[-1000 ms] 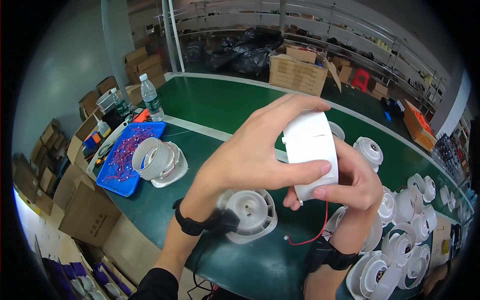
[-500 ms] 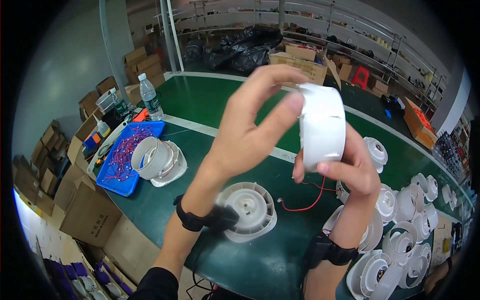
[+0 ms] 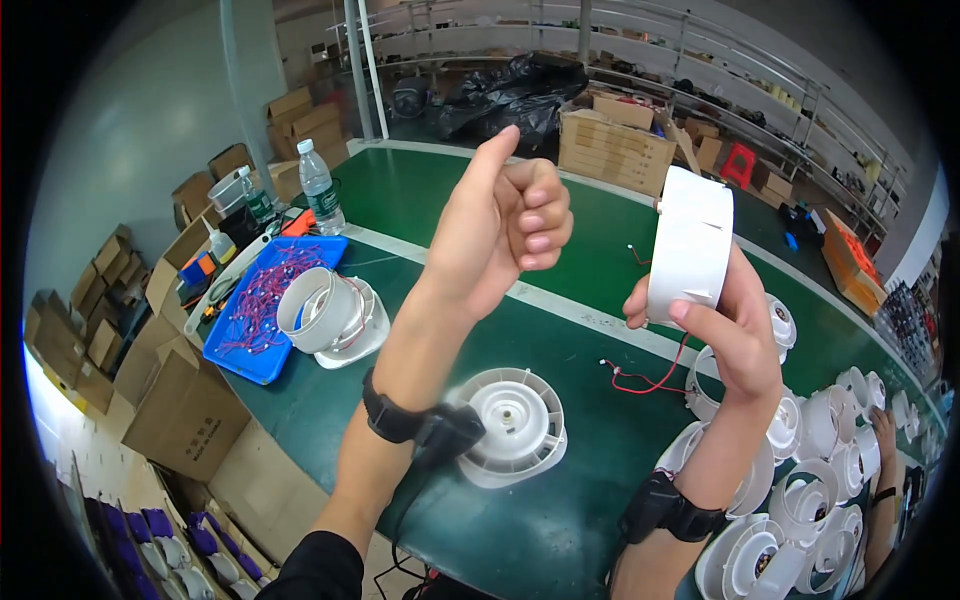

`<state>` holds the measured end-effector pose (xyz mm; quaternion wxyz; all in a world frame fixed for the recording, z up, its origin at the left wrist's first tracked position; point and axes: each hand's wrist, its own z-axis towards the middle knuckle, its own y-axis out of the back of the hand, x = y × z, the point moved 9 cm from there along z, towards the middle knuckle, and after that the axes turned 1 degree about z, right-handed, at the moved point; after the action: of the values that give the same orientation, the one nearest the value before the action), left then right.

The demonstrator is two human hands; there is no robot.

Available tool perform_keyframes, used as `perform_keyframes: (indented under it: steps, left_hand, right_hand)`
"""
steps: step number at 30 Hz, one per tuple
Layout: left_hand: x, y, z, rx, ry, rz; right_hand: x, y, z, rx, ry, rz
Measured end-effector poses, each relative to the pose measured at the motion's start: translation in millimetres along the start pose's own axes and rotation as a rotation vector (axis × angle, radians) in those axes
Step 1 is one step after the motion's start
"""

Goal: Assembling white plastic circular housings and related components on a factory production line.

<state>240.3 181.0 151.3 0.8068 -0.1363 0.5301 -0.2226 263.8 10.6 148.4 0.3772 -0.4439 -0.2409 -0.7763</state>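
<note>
Our right hand (image 3: 743, 335) pinches the white ring (image 3: 690, 240); left hand (image 3: 492, 222) empty, fingers half-curled. We should leave the red wire (image 3: 655, 386) slack.

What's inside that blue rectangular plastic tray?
The blue rectangular plastic tray holds tangled, thin red and purplish wires with small white ends. Whatever lies beneath them is covered, and a white plastic cylinder hides part of its right side.

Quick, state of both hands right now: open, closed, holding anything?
Left hand: half-open, fingers loosely curled, holding nothing.
Right hand: closed on the white round part.
</note>
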Motion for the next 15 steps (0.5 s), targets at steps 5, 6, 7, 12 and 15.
perform_keyframes:
  steps: [5,6,7,12,15]
  left_hand:
    - [3.1,6.3,-1.0,-0.114,0.024,0.196]
    - [4.0,5.9,-0.4,-0.114,0.024,0.194]
    - [3.0,5.7,0.4,-0.113,0.009,0.272]
    - [3.8,9.3,3.2,-0.109,0.001,0.404]
    - [0.6,15.3,2.0,-0.146,-0.039,0.536]
  right_hand:
    - [-2.5,-1.8,1.6,0.006,-0.014,-0.022]
    - [-1.4,-1.6,1.2,0.006,-0.010,-0.027]
    - [-0.5,-1.4,1.0,0.006,-0.006,-0.031]
    - [-6.9,-1.4,2.0,0.022,-0.022,-0.019]
    - [-10.1,-4.5,3.3,0.034,-0.035,0.005]
